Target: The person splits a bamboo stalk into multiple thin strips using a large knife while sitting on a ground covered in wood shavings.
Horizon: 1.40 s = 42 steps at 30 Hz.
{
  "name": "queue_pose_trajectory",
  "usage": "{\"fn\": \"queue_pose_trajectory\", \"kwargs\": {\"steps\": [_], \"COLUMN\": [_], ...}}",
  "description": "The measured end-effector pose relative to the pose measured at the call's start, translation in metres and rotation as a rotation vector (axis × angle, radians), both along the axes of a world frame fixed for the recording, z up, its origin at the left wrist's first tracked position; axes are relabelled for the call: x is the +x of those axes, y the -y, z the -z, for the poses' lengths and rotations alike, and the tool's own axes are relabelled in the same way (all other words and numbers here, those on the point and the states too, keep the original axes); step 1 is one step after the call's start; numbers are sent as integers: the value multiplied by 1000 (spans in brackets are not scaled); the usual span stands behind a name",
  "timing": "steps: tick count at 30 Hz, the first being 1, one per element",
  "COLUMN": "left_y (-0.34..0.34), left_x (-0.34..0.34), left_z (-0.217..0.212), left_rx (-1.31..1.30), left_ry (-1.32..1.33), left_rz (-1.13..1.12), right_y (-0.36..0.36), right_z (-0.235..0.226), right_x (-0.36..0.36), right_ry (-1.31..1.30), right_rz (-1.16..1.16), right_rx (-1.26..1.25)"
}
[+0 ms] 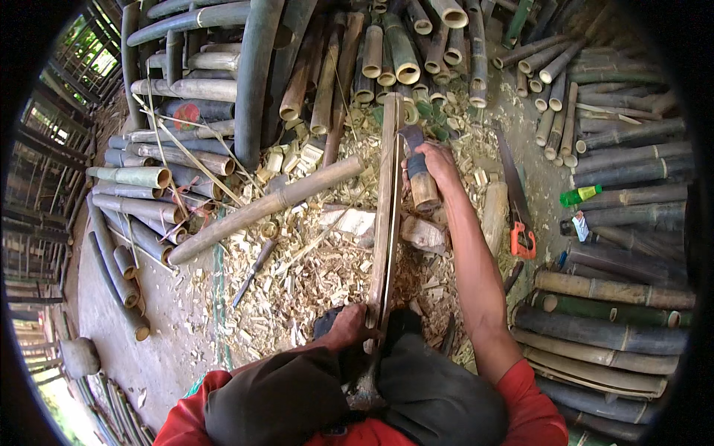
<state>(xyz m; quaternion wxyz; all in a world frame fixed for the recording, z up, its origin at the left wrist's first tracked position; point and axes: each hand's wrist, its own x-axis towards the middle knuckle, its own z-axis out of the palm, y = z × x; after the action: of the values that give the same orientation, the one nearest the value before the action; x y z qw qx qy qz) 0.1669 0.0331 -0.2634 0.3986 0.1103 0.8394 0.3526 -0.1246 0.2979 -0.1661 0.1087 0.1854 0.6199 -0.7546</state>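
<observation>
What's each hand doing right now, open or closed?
Left hand: closed, holding the near end of the long bamboo strip.
Right hand: closed, holding the bladed tool by its thick handle.

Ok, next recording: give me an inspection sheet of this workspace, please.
Surface: grey floor, thickly strewn around the work with pale chips.
Job's things: long pale piece running away from the person; bladed tool beside it.
Clutter: handsaw with orange handle; narrow dark-handled tool; loose pole; green bottle.
Hands: left hand grips the piece's near end; right hand grips the bladed tool.
Cables: nothing seen.
Surroundings: bamboo stacks left, right and ahead; slatted wall at far left.
</observation>
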Motion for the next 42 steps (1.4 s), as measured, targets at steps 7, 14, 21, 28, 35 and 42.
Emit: {"fn": "queue_pose_trajectory", "kwargs": {"steps": [7, 14, 21, 28, 35, 42], "left_y": [-2, 1, -6, -9, -7, -24], "left_x": [1, 0, -28, -53, -34, -27], "left_z": [10, 6, -14, -10, 4, -34], "left_rx": [19, 24, 141, 216, 378, 24], "left_ry": [-35, -14, 60, 141, 90, -88], "left_rz": [35, 9, -127, -166, -341, -244], "right_y": [-10, -10, 18, 42, 54, 60], "right_z": [-9, -38, -19, -28, -15, -6], "right_x": [-86, -8, 216, 321, 343, 327], "right_ry": [-25, 0, 30, 136, -58, -305], "right_rz": [40, -37, -99, -172, -301, -315], "right_rx": [52, 42, 26, 81, 426, 949]}}
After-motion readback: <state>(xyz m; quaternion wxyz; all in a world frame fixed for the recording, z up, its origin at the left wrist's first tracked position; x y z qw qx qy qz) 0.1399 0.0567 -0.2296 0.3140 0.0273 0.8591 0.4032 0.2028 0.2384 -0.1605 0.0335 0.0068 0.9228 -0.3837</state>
